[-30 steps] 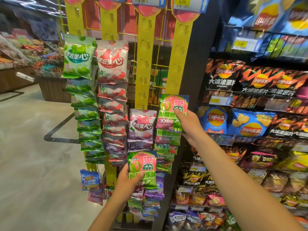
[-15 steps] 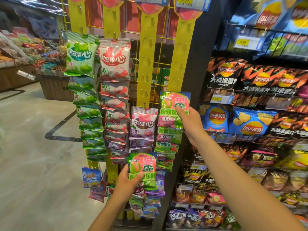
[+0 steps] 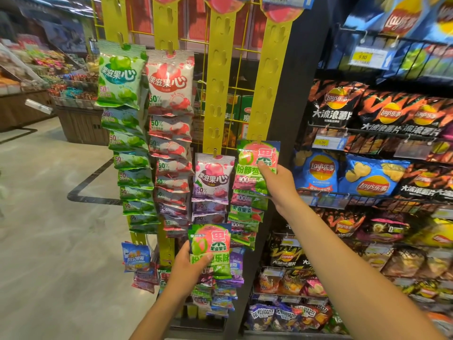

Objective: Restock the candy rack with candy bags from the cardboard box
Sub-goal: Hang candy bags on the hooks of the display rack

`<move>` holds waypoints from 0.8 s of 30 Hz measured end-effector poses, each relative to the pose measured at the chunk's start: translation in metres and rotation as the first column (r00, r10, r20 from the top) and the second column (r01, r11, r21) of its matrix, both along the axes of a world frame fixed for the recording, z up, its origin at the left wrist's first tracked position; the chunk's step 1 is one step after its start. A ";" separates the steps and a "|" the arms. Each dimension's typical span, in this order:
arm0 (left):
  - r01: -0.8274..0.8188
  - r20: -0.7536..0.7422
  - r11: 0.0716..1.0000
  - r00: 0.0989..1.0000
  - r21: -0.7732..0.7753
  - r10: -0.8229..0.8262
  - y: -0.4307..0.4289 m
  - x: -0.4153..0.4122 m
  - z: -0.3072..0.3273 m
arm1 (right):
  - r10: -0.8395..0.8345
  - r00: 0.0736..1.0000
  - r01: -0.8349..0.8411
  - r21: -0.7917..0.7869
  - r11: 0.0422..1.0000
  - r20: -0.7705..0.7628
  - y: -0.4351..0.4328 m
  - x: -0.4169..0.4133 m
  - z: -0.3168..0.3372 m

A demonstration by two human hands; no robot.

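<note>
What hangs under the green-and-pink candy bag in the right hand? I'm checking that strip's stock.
Under the green-and-pink candy bag in the right hand, similar overlapping bags hang down the yellow strip. Their upper parts and clips are covered.

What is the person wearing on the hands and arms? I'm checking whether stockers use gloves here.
No gloves: both the left hand and the right hand are bare. The forearms are bare too, with no sleeve in view. No watch, ring or bracelet shows.
</note>
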State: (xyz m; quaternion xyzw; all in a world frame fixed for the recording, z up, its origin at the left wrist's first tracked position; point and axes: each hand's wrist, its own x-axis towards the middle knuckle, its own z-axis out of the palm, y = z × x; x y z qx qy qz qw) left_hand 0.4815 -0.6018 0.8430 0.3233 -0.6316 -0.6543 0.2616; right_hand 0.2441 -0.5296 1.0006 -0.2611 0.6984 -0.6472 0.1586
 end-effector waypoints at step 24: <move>0.064 -0.099 0.998 0.993 -0.019 -0.066 -0.006 -0.017 0.025 | -0.018 0.997 0.014 0.051 0.999 0.069 0.051 0.027 -0.049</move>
